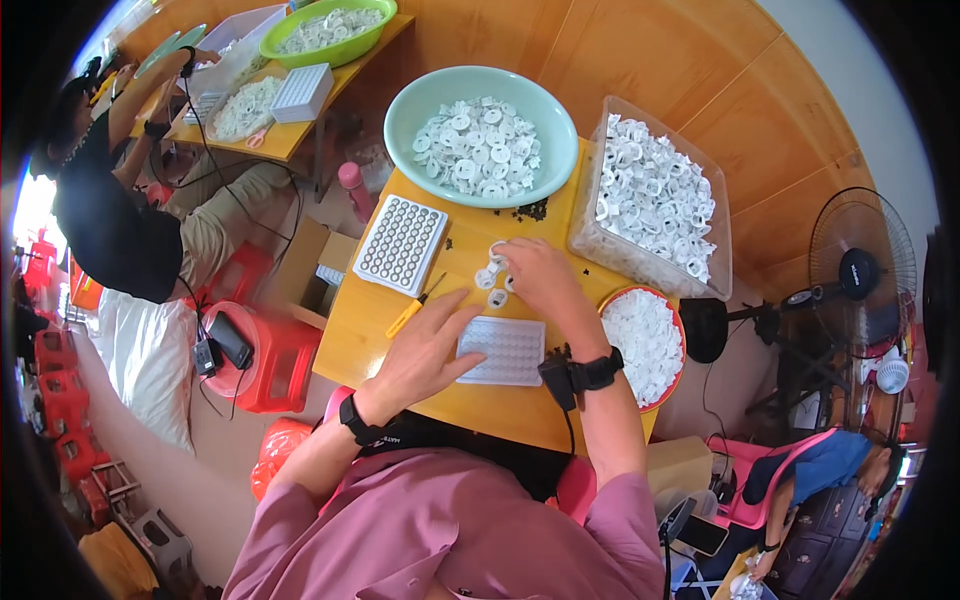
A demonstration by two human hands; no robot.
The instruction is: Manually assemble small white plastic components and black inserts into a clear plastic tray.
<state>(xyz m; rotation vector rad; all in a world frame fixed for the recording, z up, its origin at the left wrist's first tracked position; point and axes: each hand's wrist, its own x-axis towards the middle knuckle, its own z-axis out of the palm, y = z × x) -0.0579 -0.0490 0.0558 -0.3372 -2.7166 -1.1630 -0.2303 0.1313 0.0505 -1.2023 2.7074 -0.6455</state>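
My right hand point(538, 272) is closed, its fingertips pinching a small white round plastic part point(497, 250) at the top of a little group. Several more such parts, such as a white ring point(497, 298), lie just below and beside those fingers. My left hand point(425, 345) is open with fingers spread, holding nothing, at the left edge of a translucent white tray with rows of pockets point(515, 352). Beyond the left hand's fingertips lies a yellow-handled screwdriver point(408, 318). Farther up stands a white tray filled with rows of round parts point(400, 243).
A pale green basin point(395, 130) and a clear bin point(585, 235), both with white parts, stand at the far side. A red-rimmed bowl point(683, 345) sits right, near a fan point(850, 270). Small black pieces point(533, 211) lie on the table. Co-workers sit left and lower right.
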